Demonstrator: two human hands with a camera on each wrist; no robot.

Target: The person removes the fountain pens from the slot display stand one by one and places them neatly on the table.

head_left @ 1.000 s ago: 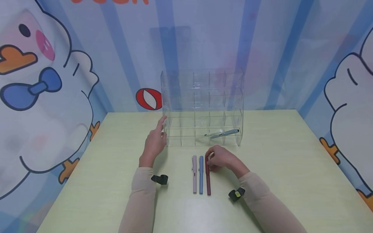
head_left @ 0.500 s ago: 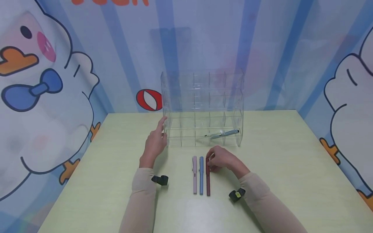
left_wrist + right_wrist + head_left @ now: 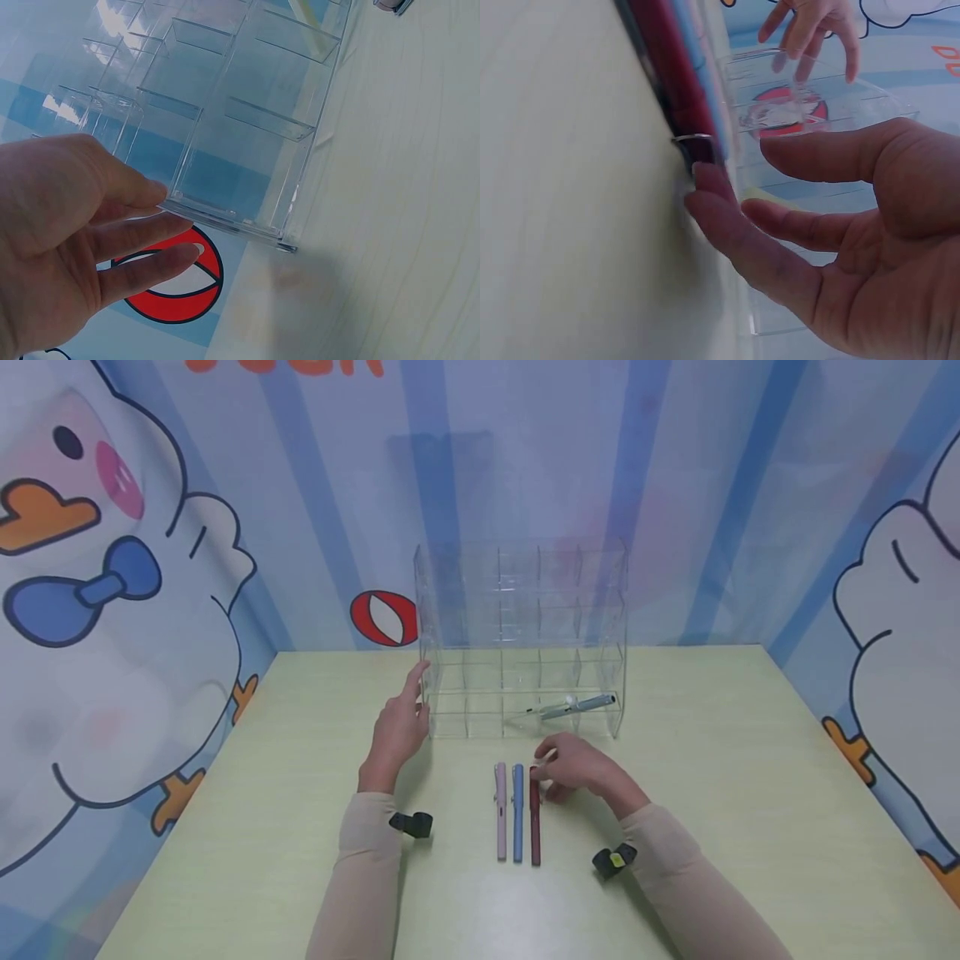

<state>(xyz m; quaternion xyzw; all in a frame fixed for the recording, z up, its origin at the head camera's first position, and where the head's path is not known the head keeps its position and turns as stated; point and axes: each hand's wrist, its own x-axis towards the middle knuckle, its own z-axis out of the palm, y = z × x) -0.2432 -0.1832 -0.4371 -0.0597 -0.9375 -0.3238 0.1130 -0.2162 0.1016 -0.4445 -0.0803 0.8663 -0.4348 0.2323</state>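
Observation:
My left hand (image 3: pixel 401 727) touches the left side of a clear acrylic pen rack (image 3: pixel 187 142), its fingers fairly straight. On the table lie a dark red pen (image 3: pixel 536 827), a blue pen (image 3: pixel 517 818) and a pale pink pen (image 3: pixel 501 818), side by side and pointing away from me. My right hand (image 3: pixel 581 767) is at the far end of the red pen. In the right wrist view its fingertips (image 3: pixel 712 199) touch or nearly touch that end, while the thumb stands apart. A grey-blue pen (image 3: pixel 588 703) lies slanted in the rack's lowest tier.
The rack stands towards the back of the pale wooden table (image 3: pixel 712 760), with several tiers split by dividers. Behind it hangs a blue striped cloth backdrop (image 3: pixel 525 460) with cartoon ducks. Each wrist carries a small black camera (image 3: pixel 411 823).
My right hand has shifted slightly right and its fingers have loosened from the red pen, which has turned a little straighter beside the others. The left hand stays at the rack.

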